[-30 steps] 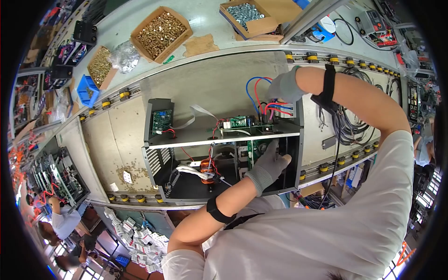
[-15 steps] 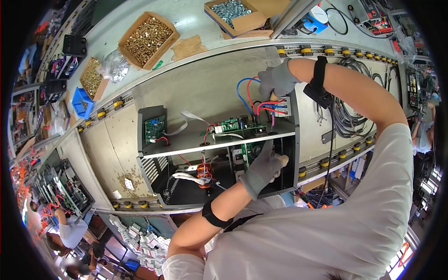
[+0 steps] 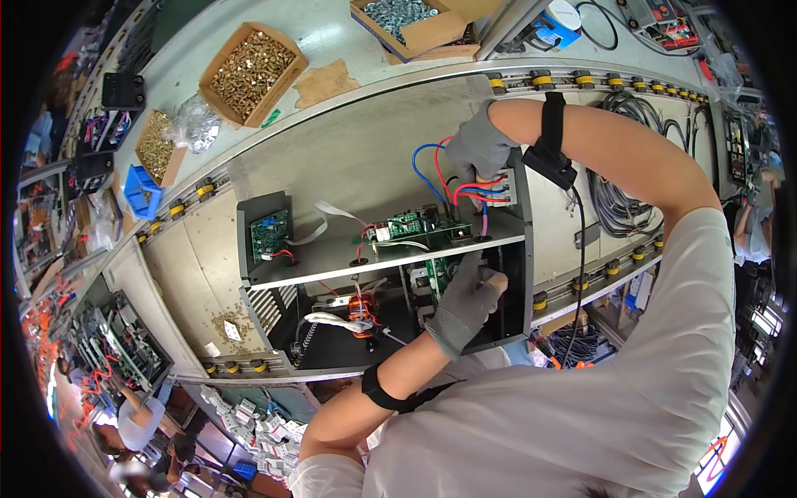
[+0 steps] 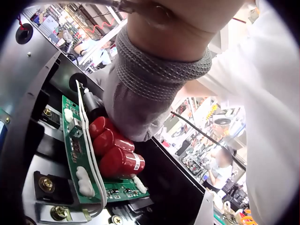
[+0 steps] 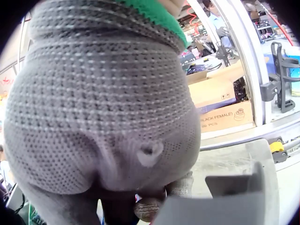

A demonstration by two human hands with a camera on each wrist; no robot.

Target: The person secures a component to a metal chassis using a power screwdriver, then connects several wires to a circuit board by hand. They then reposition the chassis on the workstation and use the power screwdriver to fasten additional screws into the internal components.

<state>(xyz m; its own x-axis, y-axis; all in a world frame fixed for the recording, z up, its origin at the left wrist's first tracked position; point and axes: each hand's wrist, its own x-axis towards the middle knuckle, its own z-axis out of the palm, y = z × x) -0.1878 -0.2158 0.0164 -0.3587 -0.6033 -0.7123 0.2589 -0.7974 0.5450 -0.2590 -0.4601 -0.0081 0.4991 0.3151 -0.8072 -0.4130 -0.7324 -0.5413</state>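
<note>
An open metal chassis (image 3: 386, 259) holds circuit boards and wiring. At its upper right corner, my gloved right hand (image 3: 480, 148) pinches the looping red and blue wires beside a terminal block (image 3: 501, 189); its fingertips are partly hidden. My gloved left hand (image 3: 465, 309) reaches into the chassis's lower right compartment, one finger pointing up toward the divider under a purple wire (image 3: 485, 222). In the left wrist view that hand (image 4: 140, 101) lies against red cylinders (image 4: 119, 161) on a green board (image 4: 77, 159), its fingertips hidden. The right wrist view shows mostly the back of my right hand (image 5: 103, 122).
Boxes of brass-coloured fasteners (image 3: 253, 79) and silver fasteners (image 3: 398, 18) stand on the bench behind, with a blue bin (image 3: 143, 192) at left. Coiled black cables (image 3: 623, 187) lie right of the chassis. Roller rails (image 3: 581, 80) run along the back and front.
My right hand has moved down toward the terminal block, still by the red and blue wires. My left hand remains in the lower compartment, slightly turned. The whole view has shifted a little.
</note>
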